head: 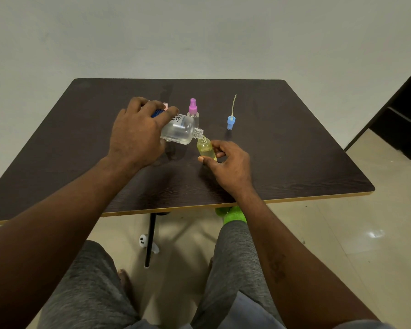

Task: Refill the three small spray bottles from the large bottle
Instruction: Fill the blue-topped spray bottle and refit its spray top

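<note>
Over the dark table (294,162), the left hand (138,136) grips the large bottle (182,131) tipped neck-down onto the mouth of a small yellow bottle (205,148) (uncapped), pinched by the right hand (228,165), near a pink-topped bottle (193,110) and a blue sprayer (231,121).

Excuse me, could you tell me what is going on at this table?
A seated person seems to be pouring. The left hand grips the large clear bottle, tipped so its open neck meets the mouth of a small yellow bottle pinched in the right hand. On the dark table behind them stands a pink-capped spray bottle; a blue spray cap with its tube stands apart to the right.
</note>
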The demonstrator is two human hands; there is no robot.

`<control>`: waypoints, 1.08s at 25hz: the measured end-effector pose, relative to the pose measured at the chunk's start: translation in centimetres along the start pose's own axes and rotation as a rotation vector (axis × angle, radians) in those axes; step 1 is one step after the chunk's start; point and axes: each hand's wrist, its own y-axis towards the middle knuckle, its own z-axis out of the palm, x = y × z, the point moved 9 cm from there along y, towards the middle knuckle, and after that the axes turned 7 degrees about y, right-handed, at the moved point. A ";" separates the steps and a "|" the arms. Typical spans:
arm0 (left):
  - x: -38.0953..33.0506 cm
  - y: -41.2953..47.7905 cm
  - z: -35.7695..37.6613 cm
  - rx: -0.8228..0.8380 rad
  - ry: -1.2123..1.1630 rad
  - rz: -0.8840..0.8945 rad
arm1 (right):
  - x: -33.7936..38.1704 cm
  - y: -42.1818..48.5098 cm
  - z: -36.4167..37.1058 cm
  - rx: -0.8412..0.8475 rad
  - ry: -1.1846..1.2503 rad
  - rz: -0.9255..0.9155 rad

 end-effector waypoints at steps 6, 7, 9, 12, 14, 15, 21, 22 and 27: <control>0.0 0.0 0.0 0.003 0.010 -0.002 | 0.0 0.0 0.0 -0.004 0.008 0.003; 0.0 0.0 0.0 0.005 0.011 -0.002 | 0.0 0.0 0.0 -0.003 0.008 0.004; -0.1 0.0 0.0 0.007 0.013 0.000 | 0.0 0.0 0.0 0.001 0.004 0.006; -0.2 -0.1 -0.1 0.005 0.012 0.000 | 0.1 0.0 -0.1 0.004 -0.001 0.006; -0.2 -0.1 -0.2 0.001 0.010 0.000 | 0.1 0.0 -0.1 0.003 0.002 0.007; -0.2 -0.1 -0.2 0.000 0.008 0.000 | 0.1 0.0 -0.1 0.004 0.006 0.007; -0.2 -0.1 -0.3 -0.001 0.009 0.001 | 0.0 0.0 0.0 0.009 -0.007 0.004; -0.2 -0.1 -0.3 -0.004 0.008 0.001 | 0.0 0.0 0.0 0.008 -0.004 0.005; -0.2 -0.1 -0.4 -0.010 -0.004 0.003 | 0.0 0.0 0.1 0.006 -0.009 0.002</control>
